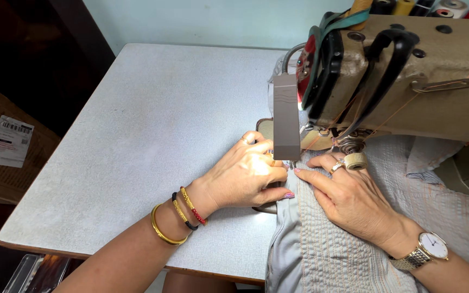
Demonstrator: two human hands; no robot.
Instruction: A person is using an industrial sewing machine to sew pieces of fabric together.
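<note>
Two hands press a pale grey quilted fabric (pixel 354 239) flat on the table (pixel 137 135), right at the needle area of a tan sewing machine (pixel 408 76). The left hand (pixel 245 176) lies palm down at the fabric's left edge, its grip loose, fingers curled onto the cloth beside the presser foot, pinching nothing that I can make out. The right hand (pixel 354 201) rests flat on top of the fabric, fingers spread and open, fingertips pointing toward the needle; it clasps nothing. A grey lamp head (pixel 286 116) on a flexible neck hangs over the needle and hides it.

By my reading, the step in hand is guiding a seam line under the foot. The next move calls for both hands to keep the cloth taut and even, with fingertips kept apart from the needle.

Orange stitched rows run along the fabric, which drapes off the table's near edge. At the far left, below the table, sits a brown cardboard box (pixel 6 157) bearing a white rectangular label (pixel 9 141) with a barcode and dark print. Thread spools (pixel 451 6) in several colours stand behind the machine.
</note>
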